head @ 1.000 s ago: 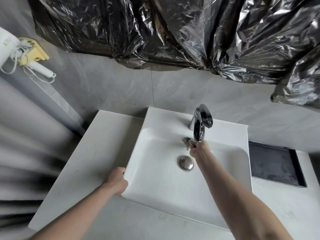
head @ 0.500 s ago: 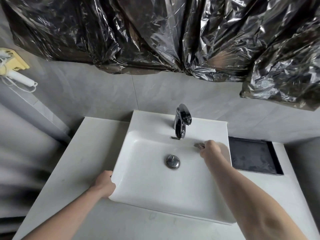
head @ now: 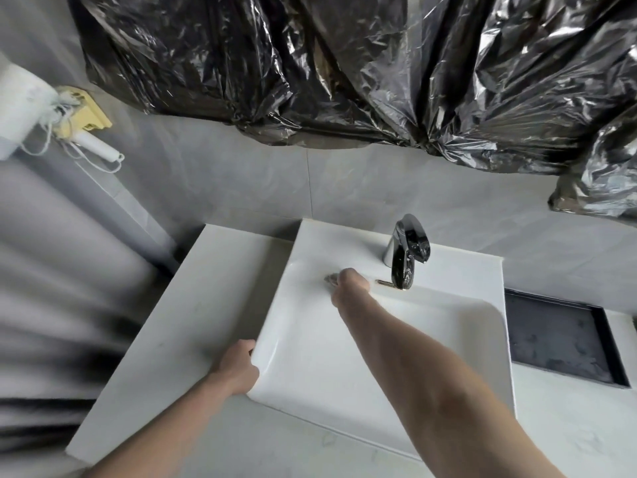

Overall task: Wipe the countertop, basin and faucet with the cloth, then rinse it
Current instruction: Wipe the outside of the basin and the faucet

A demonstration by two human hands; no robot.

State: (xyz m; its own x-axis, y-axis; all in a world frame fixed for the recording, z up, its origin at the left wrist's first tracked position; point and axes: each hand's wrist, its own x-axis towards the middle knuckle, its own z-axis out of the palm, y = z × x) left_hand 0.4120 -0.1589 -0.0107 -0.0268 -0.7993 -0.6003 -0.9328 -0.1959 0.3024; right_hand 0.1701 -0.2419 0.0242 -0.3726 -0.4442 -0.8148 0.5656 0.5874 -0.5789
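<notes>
The cloth point(head: 331, 279) is seen only as a small grey wad at the centre of the frame, bunched against the back inner wall of the basin point(head: 431, 326), just left of the faucet point(head: 406, 257) and pressed there by the right hand point(head: 351, 286). So little of it shows that no long axis can be made out; the visible scrap sticks out toward the left of the frame, away from the spout. The right hand's fingers are curled round the wad and hold it, the forearm running up from the lower right. The faucet stands upright just to the right of that hand, its dark spout pointing down and toward the bottom of the frame, with its long axis near vertical in the picture. The right hand is by far the nearer to both cloth and faucet. The left hand point(head: 238, 365) lies well apart at lower left, its fingers hooked over the basin's front left corner, where the countertop point(head: 193, 326) meets it. It is judged that the wall is being wiped, and that a short sweep rightward would bring the cloth under the spout.
</notes>
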